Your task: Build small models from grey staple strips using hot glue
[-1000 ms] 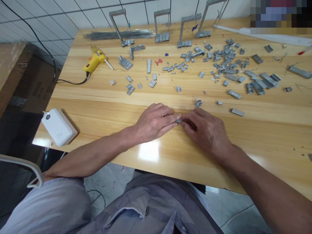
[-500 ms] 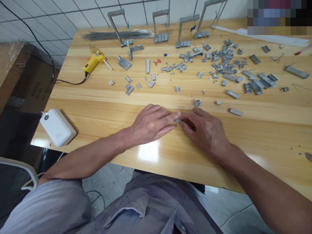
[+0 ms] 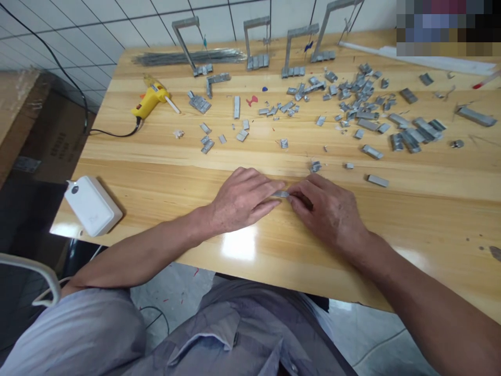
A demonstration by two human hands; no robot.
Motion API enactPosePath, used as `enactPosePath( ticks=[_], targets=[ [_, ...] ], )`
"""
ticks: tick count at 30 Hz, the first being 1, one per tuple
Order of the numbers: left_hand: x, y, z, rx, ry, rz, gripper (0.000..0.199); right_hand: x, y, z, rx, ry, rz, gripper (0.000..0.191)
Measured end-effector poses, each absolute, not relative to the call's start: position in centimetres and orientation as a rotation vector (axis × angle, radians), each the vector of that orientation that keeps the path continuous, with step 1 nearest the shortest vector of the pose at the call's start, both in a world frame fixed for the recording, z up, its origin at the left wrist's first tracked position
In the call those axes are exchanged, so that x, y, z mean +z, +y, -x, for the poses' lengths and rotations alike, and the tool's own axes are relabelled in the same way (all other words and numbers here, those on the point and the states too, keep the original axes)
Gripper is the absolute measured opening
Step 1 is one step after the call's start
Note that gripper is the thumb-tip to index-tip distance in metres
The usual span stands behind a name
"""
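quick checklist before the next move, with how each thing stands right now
1. Right hand holding the grey strip: ok, fingertips pinch its right end.
2. Left hand gripping the strip: cannot tell, its fingers hide the left end.
3. Right hand well apart from loose pieces: not ok, a grey scrap lies just beyond its knuckles.
4. Yellow glue gun away from both hands: ok, far left.
5. Glue gun hot: cannot tell.

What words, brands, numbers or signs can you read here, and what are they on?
Nothing is readable.
White block: faint marking on its top, too blurred.
Cardboard box at left: dark printing, too blurred.
Pale label on that box's side: too small.
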State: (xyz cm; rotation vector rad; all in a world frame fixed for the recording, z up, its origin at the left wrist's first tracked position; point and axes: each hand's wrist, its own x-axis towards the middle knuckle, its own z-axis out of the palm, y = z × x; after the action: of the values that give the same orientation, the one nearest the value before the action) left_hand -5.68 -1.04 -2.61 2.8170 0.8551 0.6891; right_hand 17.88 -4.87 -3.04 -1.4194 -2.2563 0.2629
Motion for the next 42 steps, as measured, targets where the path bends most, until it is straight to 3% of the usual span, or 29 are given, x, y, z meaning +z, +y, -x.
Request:
enactPosePath(
  ticks=[17, 30, 34, 42],
  targets=[
    [-3.3, -0.4, 4.5, 0.706, 0.896, -2.606, 0.019, -3.1, -4.8, -17.9, 0.282, -2.259, 1.424, 0.019],
    [-2.6, -0.5, 4.7, 0.704, 0.907, -2.556, 0.025, -2.9, -4.8, -18.0, 0.312, -2.256, 1.444, 0.019],
    [-2.1, -0.5, 5.6, 0.679, 0.929, -2.572, 0.013, -2.8, -4.9, -17.9, 0.279, -2.250, 1.435, 0.018],
    [-2.6, -0.3, 5.4, 0.622, 0.941, -2.592, 0.010, -2.7, -4.8, -17.6, 0.251, -2.285, 1.446, 0.019]
  ],
)
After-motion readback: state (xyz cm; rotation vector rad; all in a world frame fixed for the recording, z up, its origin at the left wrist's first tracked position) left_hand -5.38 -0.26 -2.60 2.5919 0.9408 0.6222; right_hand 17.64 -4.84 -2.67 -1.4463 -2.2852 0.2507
